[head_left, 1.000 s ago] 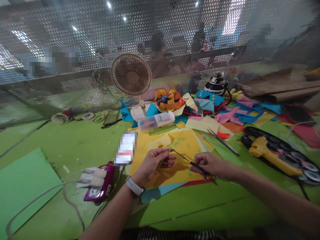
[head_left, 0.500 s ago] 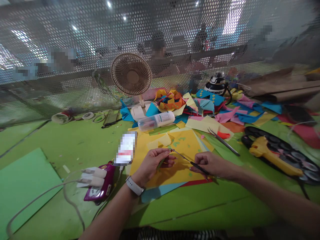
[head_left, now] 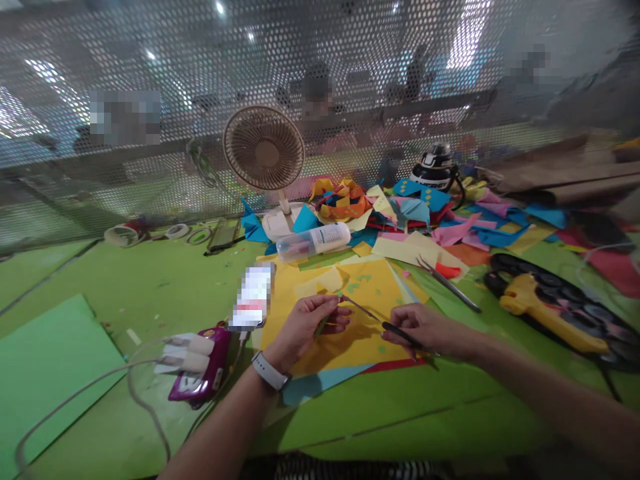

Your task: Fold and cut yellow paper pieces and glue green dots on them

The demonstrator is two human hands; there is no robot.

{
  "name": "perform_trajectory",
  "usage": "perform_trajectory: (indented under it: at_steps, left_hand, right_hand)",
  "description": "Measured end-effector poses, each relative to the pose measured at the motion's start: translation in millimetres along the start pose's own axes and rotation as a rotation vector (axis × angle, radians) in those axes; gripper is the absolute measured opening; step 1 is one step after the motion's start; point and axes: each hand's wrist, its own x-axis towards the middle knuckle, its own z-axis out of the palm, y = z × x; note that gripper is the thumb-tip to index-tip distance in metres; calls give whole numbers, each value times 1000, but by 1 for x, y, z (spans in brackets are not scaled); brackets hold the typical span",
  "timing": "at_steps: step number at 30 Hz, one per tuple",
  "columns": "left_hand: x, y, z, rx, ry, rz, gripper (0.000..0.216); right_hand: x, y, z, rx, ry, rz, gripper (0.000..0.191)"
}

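Observation:
In the head view my left hand (head_left: 313,323), with a pale watch strap on its wrist, is closed in a pinch above a yellow sheet of paper (head_left: 320,360). A tiny reddish bit shows at its fingertips, too small to name. My right hand (head_left: 413,323) grips a slim metal-tipped tool with a dark handle (head_left: 400,333); whether it is tweezers or a single shaft cannot be made out. The tip of this tool reaches the left fingertips. Small green paper scraps (head_left: 357,288) lie on the yellow sheet beyond the hands.
A phone (head_left: 253,297) and a purple power block (head_left: 205,373) with cables lie left. Behind are a fan (head_left: 265,150), a bottle (head_left: 315,241) and heaped coloured paper (head_left: 410,210). Curved tweezers (head_left: 450,285), a yellow glue gun (head_left: 550,313) and a black tray (head_left: 590,293) lie right.
Almost nothing differs. Both hands keep their places and grips, with the tool tip still at the left fingertips. The whole view has shifted very slightly.

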Motion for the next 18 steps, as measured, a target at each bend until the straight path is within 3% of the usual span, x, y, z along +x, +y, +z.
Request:
perform_trajectory:
  at_steps: [18]
  left_hand:
    - [0,0,2,-8,-27,-5,21]
  right_hand:
    - [0,-5,4,25,14,-16,41]
